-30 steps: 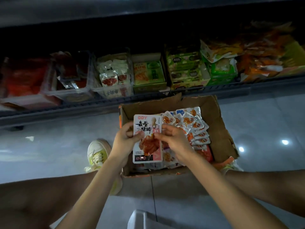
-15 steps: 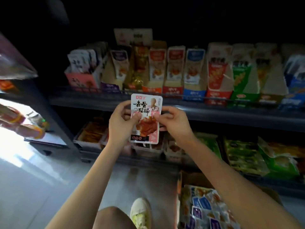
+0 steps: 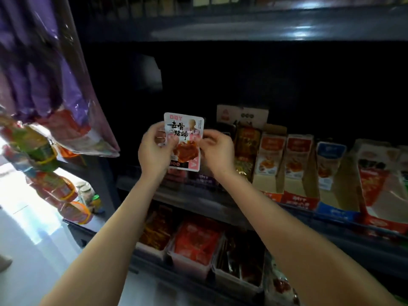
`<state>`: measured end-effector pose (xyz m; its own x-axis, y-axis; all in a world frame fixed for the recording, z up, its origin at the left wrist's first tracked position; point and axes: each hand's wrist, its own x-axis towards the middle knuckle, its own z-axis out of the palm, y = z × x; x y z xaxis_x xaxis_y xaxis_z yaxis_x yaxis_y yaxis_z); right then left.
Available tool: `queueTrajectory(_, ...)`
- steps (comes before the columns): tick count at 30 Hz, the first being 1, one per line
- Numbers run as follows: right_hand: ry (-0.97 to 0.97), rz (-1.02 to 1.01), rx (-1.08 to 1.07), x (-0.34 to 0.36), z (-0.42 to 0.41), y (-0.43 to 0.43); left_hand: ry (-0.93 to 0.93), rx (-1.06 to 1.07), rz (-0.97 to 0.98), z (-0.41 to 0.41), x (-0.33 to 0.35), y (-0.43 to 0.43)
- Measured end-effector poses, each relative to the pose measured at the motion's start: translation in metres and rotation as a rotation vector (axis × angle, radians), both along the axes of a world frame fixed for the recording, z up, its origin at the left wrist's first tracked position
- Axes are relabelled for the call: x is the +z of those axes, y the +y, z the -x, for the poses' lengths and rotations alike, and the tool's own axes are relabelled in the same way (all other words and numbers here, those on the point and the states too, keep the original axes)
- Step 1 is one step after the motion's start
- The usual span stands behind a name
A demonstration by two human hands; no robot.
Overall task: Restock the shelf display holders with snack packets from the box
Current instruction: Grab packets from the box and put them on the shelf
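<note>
A white and pink snack packet point(image 3: 185, 140) with black lettering and a picture of meat is held upright in front of the middle shelf. My left hand point(image 3: 154, 151) grips its left edge, thumb on the front. My right hand point(image 3: 217, 152) pinches its right edge. Right behind and below the packet stand pink and purple display holders point(image 3: 199, 178), mostly hidden by my hands. A row of cardboard display holders point(image 3: 295, 166) with red and blue fronts runs to the right on the same shelf point(image 3: 194, 203). The box is out of view.
Clear bins of red packets point(image 3: 196, 244) fill the lower shelf. Hanging bags of snacks point(image 3: 44, 133) crowd the left side beside a dark shelf post. Another shelf point(image 3: 265, 29) spans overhead. Bright floor point(image 3: 26, 250) lies at the lower left.
Both hands have lifted the packet from the box on the floor up to the middle shelf. My view has swung upward, so the box has dropped out of sight.
</note>
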<state>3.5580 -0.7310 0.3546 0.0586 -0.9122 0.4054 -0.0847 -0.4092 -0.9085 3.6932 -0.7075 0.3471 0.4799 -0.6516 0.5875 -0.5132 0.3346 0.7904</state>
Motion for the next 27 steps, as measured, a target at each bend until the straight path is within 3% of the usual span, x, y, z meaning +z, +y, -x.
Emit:
queueTrajectory(5, 0.005, 0.101, -0.028, 0.018, -0.037, -0.036, 0.022, 0.018, 0.046, -0.034, 0.021, -0.039)
queueTrajectory(9, 0.086, 0.074, -0.033, 0.003, -0.047, -0.042, 0.028, -0.007, -0.083, -0.048, 0.008, -0.049)
queueTrajectory(16, 0.639, 0.131, -0.266, -0.03, -0.05, -0.047, -0.254, 0.173, -0.36, -0.061, -0.03, -0.053)
queueTrajectory(20, 0.616, 0.11, -0.271, -0.03, -0.045, -0.045, -0.217, 0.191, -0.449, -0.062, -0.031, -0.051)
queueTrajectory(27, 0.421, 0.104, -0.199, -0.031, 0.011, 0.004, -0.101, 0.117, -0.265, -0.017, -0.024, -0.016)
